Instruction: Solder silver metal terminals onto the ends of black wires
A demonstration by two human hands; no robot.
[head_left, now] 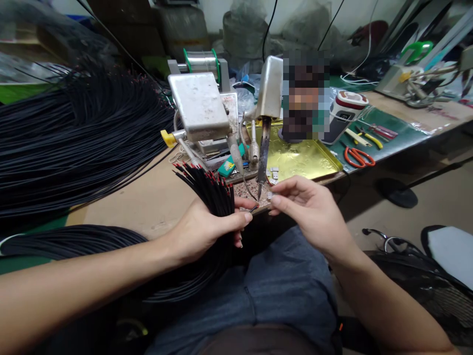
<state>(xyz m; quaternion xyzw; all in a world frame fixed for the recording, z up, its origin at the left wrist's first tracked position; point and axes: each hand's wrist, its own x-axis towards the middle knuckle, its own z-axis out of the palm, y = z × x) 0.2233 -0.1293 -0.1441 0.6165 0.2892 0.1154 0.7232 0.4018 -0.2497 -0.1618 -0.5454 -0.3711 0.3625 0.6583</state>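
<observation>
Black cables (212, 192), gathered in a bundle, are wrapped by the left hand (210, 224) at the near edge of the counter (140, 202); one cable end (253, 209) projects past the thumb, close below the tip of the soldering iron (263, 153). The right hand (314, 209) pinches a small pale connector (270, 195) just beside that tip. Work appears to be at an early stage: the bundle's visible ends bear no connectors, and loose metal connectors (274, 174) lie at the near corner of the tray (299, 162). Whether the projecting end carries solder cannot be told. Jackets: smooth, slender, with red-tipped cores. Tray: shallow, glossy, yellow. Iron: dark, tapered to a point.
</observation>
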